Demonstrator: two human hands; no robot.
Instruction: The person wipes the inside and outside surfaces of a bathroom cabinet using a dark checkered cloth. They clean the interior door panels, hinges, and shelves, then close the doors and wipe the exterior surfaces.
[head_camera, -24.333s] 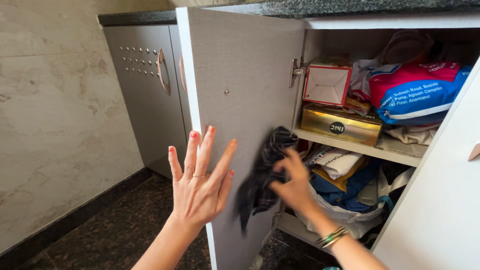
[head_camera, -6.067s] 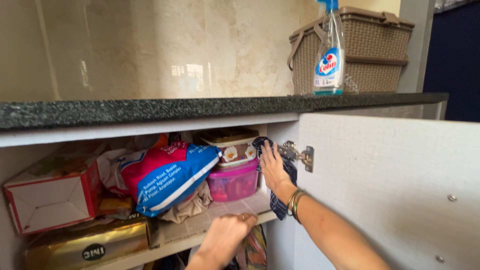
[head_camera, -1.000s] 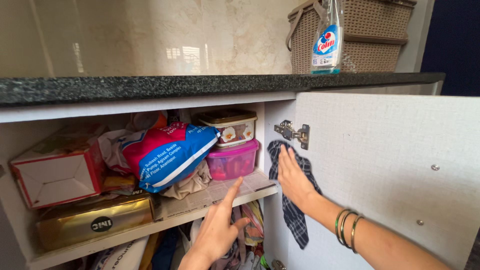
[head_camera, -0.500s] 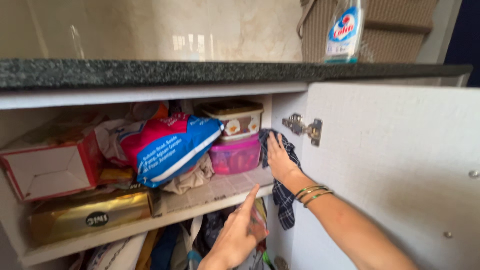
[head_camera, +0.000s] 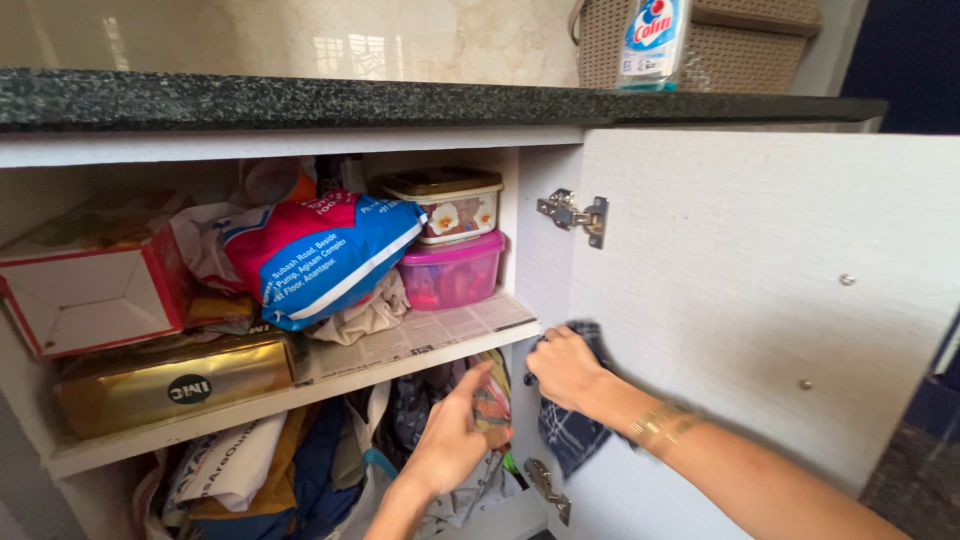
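— One dark checked cloth (head_camera: 570, 440), navy with thin pale lines, hangs crumpled against the inner edge of the open white cabinet door (head_camera: 760, 300), below the upper hinge (head_camera: 572, 214).

— Which hand has it?

— Right hand (head_camera: 562, 366), clenched over the cloth's top, knuckles up, pressing it to the cabinet's side panel; gold bangles (head_camera: 660, 425) circle the wrist.

— And the other?

— Left hand (head_camera: 455, 440) is released, fingers loosely spread, thumb raised, reaching under the paper-lined shelf (head_camera: 440, 335) toward the bundled fabrics (head_camera: 300, 470) beneath. It grips nothing. Above sit a pink plastic box (head_camera: 452, 272) and a blue-red bag (head_camera: 320, 255).
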